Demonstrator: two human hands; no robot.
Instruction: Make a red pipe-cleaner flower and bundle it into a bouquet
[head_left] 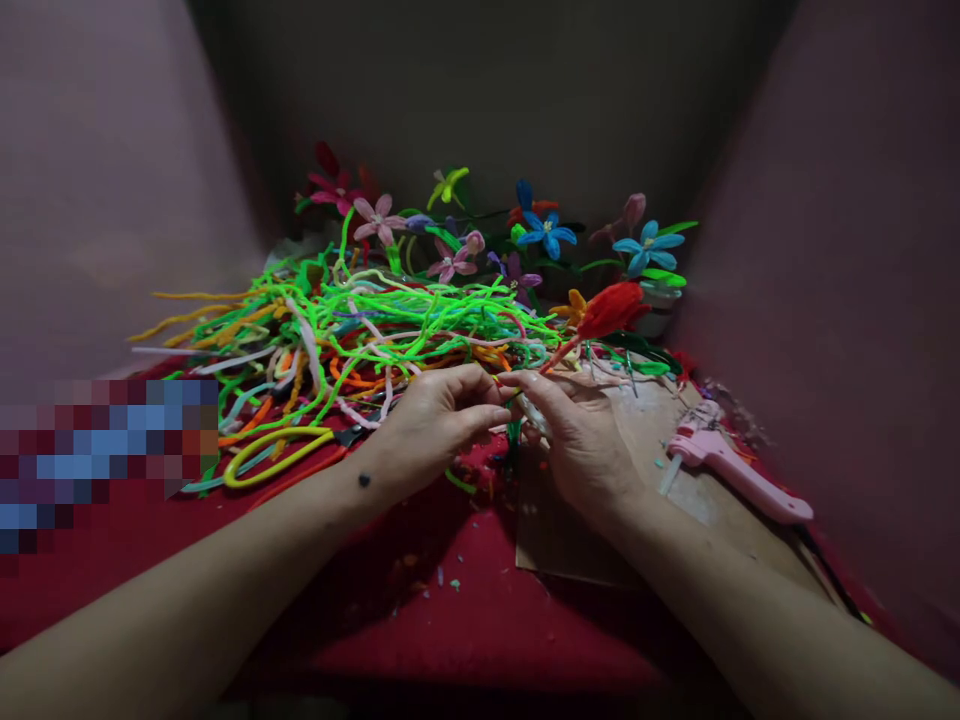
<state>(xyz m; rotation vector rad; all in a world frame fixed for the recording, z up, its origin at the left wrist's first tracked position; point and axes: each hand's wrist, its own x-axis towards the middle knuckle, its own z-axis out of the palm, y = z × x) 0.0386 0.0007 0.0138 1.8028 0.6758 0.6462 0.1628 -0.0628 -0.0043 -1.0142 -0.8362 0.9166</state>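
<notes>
Near the middle of the table, my left hand (452, 408) and my right hand (576, 432) meet fingertip to fingertip. A red pipe-cleaner flower bud (611, 310) slants up and right, its reddish stem running down behind the fingers of my right hand, which is closed on it. My left thumb and fingers are pinched together beside a thin yellow-green strand; what exactly they grip is too small to make out. Something whitish shows under my right thumb. Just beyond both hands lies a large heap of pipe cleaners (442, 320), mostly bright green.
Yellow-handled scissors (281, 440) lie left of my left hand. A pink glue gun (739, 470) rests on brown cardboard (570, 545) at right. Finished flowers, including a blue flower (549, 233), stand at the back. Scraps dot the red cloth (450, 640). A patch at left is pixelated.
</notes>
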